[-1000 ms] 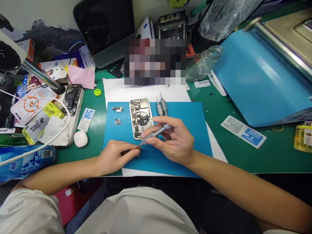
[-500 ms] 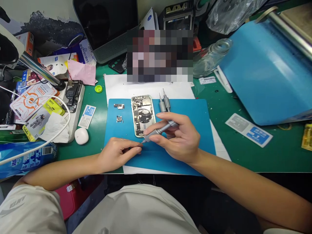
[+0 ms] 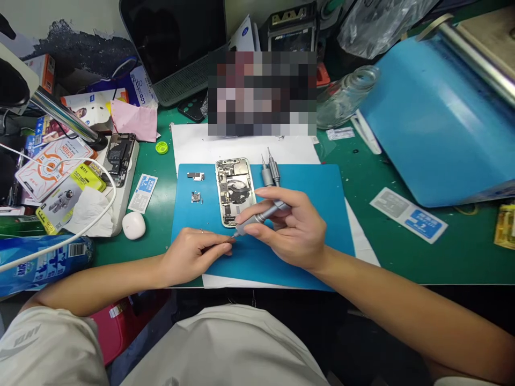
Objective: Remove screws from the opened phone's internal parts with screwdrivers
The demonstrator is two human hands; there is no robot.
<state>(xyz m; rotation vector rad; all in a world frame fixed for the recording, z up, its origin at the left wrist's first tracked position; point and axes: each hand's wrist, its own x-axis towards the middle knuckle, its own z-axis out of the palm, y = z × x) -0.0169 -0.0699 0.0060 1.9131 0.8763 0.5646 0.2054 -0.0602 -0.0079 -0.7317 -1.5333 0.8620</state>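
Between the fingers of my right hand (image 3: 295,228) is a grey precision screwdriver (image 3: 262,215), slanted down to the left. Its tip meets the fingertips of my left hand (image 3: 199,254), which are pinched together; whatever they pinch is too small to make out. Just beyond both hands lies an opened phone (image 3: 236,192), its inner parts bare, on a blue mat (image 3: 322,214). Left of the phone rest a small metal phone part (image 3: 196,176) and a cluster of tiny parts (image 3: 196,198). Two more screwdrivers (image 3: 270,170) lie on the mat's far side, right of the phone.
At the left are a white earbud case (image 3: 134,225), another opened phone (image 3: 120,153), piled boxes and a white cable (image 3: 110,179). A dark screen (image 3: 181,45) stands behind. A glass jar (image 3: 348,96) and a large blue sheet (image 3: 426,123) occupy the right.
The camera view shifts slightly. My hands keep nearly the same pose, with the screwdriver tip staying at my left fingertips. The phone and small parts keep their places on the mat.
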